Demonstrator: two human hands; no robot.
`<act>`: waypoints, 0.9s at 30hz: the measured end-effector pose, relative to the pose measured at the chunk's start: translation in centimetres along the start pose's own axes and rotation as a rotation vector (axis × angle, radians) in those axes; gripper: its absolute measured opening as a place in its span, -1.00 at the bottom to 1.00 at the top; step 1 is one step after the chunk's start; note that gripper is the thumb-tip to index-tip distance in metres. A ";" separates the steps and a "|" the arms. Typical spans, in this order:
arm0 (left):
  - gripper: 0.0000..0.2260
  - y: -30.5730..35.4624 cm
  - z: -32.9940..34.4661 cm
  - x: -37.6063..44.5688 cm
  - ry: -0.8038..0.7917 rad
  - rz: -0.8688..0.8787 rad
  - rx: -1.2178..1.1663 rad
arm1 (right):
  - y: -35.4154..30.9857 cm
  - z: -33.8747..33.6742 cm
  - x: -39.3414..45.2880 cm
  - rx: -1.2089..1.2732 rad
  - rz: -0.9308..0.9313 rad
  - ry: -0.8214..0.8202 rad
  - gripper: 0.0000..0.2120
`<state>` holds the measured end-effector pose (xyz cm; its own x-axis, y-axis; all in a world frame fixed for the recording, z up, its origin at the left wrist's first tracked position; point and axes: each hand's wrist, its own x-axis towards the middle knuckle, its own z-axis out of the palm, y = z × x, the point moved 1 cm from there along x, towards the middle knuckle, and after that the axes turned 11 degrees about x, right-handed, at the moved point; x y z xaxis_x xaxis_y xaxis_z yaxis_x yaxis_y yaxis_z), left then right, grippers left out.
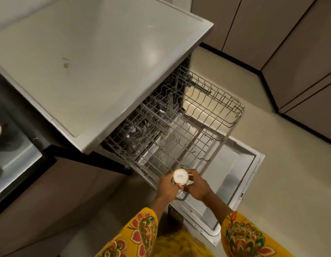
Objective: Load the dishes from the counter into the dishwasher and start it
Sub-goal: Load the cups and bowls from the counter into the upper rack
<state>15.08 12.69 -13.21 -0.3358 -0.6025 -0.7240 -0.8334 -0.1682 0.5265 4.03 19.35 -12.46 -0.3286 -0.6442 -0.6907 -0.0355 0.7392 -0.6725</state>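
The dishwasher point(105, 71) stood under a flat top, its door point(238, 182) folded down onto the floor side in front. Two wire racks were pulled out over the door, the upper rack point(212, 101) further right, the lower rack point(170, 138) nearer the person. An upturned cup point(180, 176) sat between the left hand point(167, 186) and right hand point(197, 185) at the lower rack's near corner, perhaps touching it. A sink point(16, 145) lay to the left.

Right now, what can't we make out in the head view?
- Cup: only its upturned base shows; left hand and right hand cover its sides.
- Dishwasher interior: hidden under the countertop.
- Upper rack: back portion too dark and blurred.
- Sink: cut off by the left edge.
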 end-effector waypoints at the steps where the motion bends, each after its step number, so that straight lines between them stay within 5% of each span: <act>1: -0.53 0.0 0.2 0.1 -0.002 -0.015 0.004 | 0.2 0.0 0.3 0.004 0.014 -0.007 -0.44; 19: -0.56 2.1 1.6 3.2 -0.002 -0.123 -0.234 | -0.1 -1.6 4.6 0.068 0.039 0.023 -0.62; 27: -0.53 2.2 1.8 3.7 -0.088 -0.187 -0.286 | 0.1 -0.1 6.1 0.052 0.149 -0.029 -0.50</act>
<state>11.16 11.49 -15.55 -0.2357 -0.4734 -0.8488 -0.7317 -0.4883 0.4755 1.91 15.53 -16.73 -0.2990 -0.5342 -0.7907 0.0610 0.8162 -0.5745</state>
